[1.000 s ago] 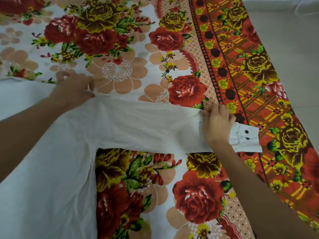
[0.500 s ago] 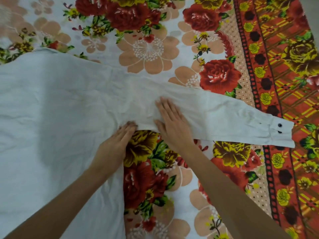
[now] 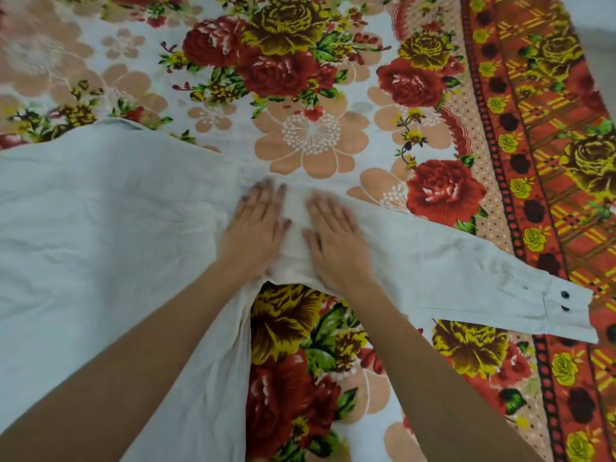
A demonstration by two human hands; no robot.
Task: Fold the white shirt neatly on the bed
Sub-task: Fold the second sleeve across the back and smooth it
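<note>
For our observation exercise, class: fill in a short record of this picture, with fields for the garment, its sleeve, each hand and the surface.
garment: white shirt, spread out, not yet folded
sleeve: stretched out to the right; cuff at its end with two dark buttons
left hand: flat, fingers straight, pressing the shirt where the sleeve joins the body
right hand: flat beside it, on the sleeve's upper part
gap between hands: narrow, not touching
surface: floral bedsheet, orange patterned border on the right
</note>
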